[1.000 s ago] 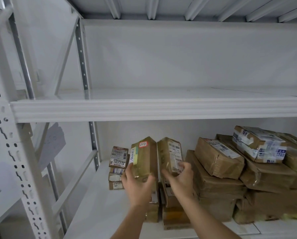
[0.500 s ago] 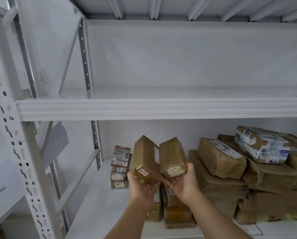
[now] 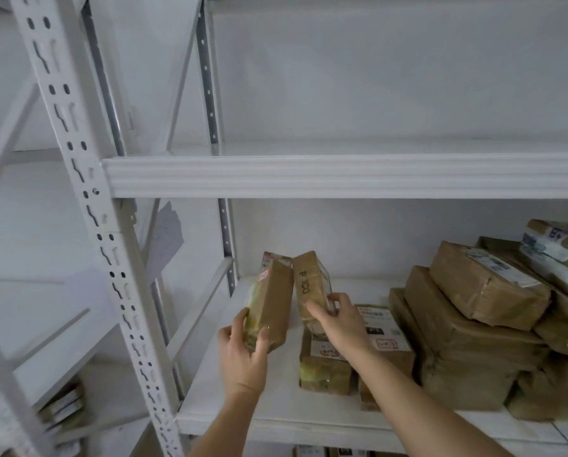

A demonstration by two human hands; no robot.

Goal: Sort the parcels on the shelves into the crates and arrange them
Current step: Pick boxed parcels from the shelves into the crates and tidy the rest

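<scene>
At the far left stands the white perforated upright [image 3: 78, 179] of the rack, and low beside it, on a neighbouring shelf, lies a blurred stack of small packets [image 3: 61, 405]. My left hand [image 3: 243, 354] holds a brown taped parcel [image 3: 271, 301] upright above the lower shelf [image 3: 269, 413], thumb on its left side and fingers [image 3: 263, 338] curled round its lower front edge. Just to the right, my right hand [image 3: 340, 324] grips a second parcel [image 3: 310, 285], its fingers wrapped over the lower half; this one tilts slightly left so that its top nearly meets the top of the first, and handwriting reading "P 100" runs down its facing side. Both parcels are lifted clear of the shelf, near its left end. Under my right wrist a labelled parcel [image 3: 383, 328] rests flat on top of a lower box [image 3: 323, 371] standing on the shelf. Farther right is a heap of bigger brown parcels [image 3: 467, 341], with one tilted labelled box [image 3: 486, 285] lying on top and a white-taped parcel [image 3: 556, 255] at the right edge. Above all this runs the upper shelf [image 3: 341, 174].
</scene>
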